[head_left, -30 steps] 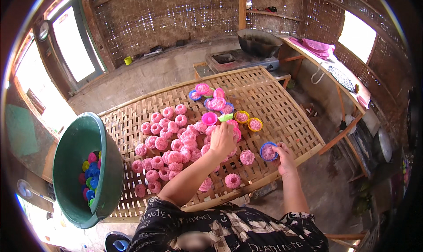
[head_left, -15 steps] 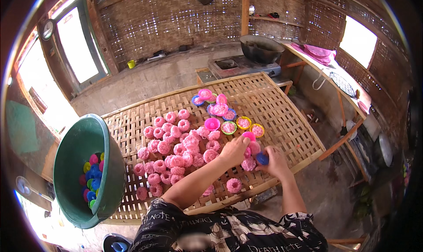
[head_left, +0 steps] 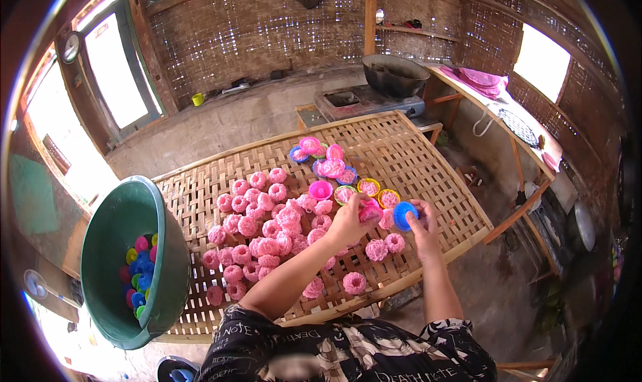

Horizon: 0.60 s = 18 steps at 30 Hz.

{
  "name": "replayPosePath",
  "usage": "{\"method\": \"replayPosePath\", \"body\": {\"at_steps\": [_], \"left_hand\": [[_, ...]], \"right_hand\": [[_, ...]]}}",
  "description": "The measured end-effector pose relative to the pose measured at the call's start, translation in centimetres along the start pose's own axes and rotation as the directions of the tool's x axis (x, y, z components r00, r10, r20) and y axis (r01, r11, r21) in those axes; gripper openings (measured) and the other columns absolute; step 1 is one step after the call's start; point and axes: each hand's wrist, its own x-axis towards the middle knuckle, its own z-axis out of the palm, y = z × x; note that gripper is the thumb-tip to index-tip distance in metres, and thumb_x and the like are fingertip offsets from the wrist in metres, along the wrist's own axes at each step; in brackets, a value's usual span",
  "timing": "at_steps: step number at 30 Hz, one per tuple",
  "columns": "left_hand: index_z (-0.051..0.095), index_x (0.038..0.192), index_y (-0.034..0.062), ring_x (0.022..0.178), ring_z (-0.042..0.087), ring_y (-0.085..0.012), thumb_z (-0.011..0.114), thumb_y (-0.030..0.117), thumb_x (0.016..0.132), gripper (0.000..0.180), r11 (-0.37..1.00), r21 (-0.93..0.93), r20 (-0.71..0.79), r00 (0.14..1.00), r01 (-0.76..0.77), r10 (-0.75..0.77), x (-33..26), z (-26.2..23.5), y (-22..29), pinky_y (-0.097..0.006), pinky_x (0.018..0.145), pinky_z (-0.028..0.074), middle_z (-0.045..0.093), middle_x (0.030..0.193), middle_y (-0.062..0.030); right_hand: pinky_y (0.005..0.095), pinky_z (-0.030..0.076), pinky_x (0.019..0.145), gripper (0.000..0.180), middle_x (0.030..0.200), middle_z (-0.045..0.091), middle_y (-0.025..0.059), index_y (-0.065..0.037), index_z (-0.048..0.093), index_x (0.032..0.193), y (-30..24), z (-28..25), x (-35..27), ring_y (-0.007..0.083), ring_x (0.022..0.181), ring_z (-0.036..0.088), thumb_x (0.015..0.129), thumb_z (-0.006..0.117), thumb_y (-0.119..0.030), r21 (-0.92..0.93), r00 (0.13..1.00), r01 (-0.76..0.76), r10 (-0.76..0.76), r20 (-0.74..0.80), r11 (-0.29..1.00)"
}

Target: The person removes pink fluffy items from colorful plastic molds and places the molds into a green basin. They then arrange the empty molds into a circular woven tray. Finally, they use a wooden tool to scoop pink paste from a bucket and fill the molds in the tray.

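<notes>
My left hand (head_left: pixel 348 224) grips a small pink cup mould (head_left: pixel 370 211), fingers wrapped round it. Just right of it, my right hand (head_left: pixel 426 229) pinches a blue cup mould (head_left: pixel 404 216) by its edge. Below the moulds lie pink, ring-shaped strand cakes (head_left: pixel 376 249) on a woven bamboo rack (head_left: pixel 441 181). Many more pink cakes (head_left: pixel 270 228) spread to the left of my left hand. Beyond my hands sit a yellow mould (head_left: pixel 368 187) and others in green, pink and blue, several filled with pale pink strands.
A deep green tub (head_left: pixel 175 275) stands against the rack's left side, with several coloured moulds (head_left: pixel 142 265) inside. Behind the rack are a stove (head_left: pixel 334 104) and a large dark wok (head_left: pixel 396 76). A side table (head_left: pixel 515 111) with pink cloth stands at right.
My hands have drawn apart slightly. The blue mould has come up off the cakes near the right edge, uncovering a pink cake there. My left hand has shifted left with the pink mould.
</notes>
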Motion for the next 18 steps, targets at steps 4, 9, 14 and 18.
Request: {"method": "replayPosePath", "body": {"at_steps": [4,9,14,18], "left_hand": [[0.037,0.131,0.0015,0.088,0.061,-0.0164,0.065,0.030,0.085,0.061,0.613,-0.605,0.280,0.856,0.508,-0.434,-0.1,-0.3,-0.1,-0.032,0.073,0.051,0.061,0.100,-0.0106],[0.060,0.115,0.0054,0.093,0.058,-0.0202,0.059,0.031,0.089,0.036,0.884,-0.369,0.108,0.958,0.287,-0.266,0.2,-0.4,-1.2,-0.036,0.079,0.051,0.056,0.108,-0.0071],[0.062,0.111,0.0074,0.094,0.056,-0.0297,0.070,0.015,0.076,0.037,0.848,0.324,-0.069,0.883,-0.420,0.464,-0.6,-1.3,-1.6,-0.038,0.083,0.048,0.056,0.097,-0.0128],[0.059,0.114,0.0084,0.097,0.057,-0.0270,0.061,0.031,0.085,0.037,0.980,-0.196,-0.268,0.963,-0.037,-0.018,0.1,-2.5,-0.8,-0.038,0.084,0.049,0.057,0.110,-0.0104]], "right_hand": [[0.0311,0.045,0.081,0.038,0.106,0.055,0.0084,-0.007,0.054,0.112,0.0,3.7,0.0,0.0189,0.094,0.054,0.080,0.070,-0.019,-0.018,0.991,0.135,-0.135,0.003,0.991],[0.0392,0.042,0.085,0.043,0.103,0.056,0.0122,-0.010,0.057,0.107,1.1,5.8,0.1,0.0302,0.098,0.051,0.070,0.076,-0.018,-0.430,0.939,0.327,-0.340,0.048,0.842],[0.0412,0.041,0.085,0.045,0.101,0.058,0.0118,-0.008,0.057,0.107,1.1,4.5,0.5,0.0304,0.097,0.052,0.069,0.077,-0.023,-0.429,0.945,0.262,-0.319,-0.066,0.864],[0.0372,0.046,0.079,0.050,0.102,0.057,0.0118,-0.006,0.054,0.111,-0.5,5.4,1.1,0.0256,0.096,0.056,0.071,0.078,-0.024,-0.071,0.980,0.155,-0.163,-0.116,0.985]]}}
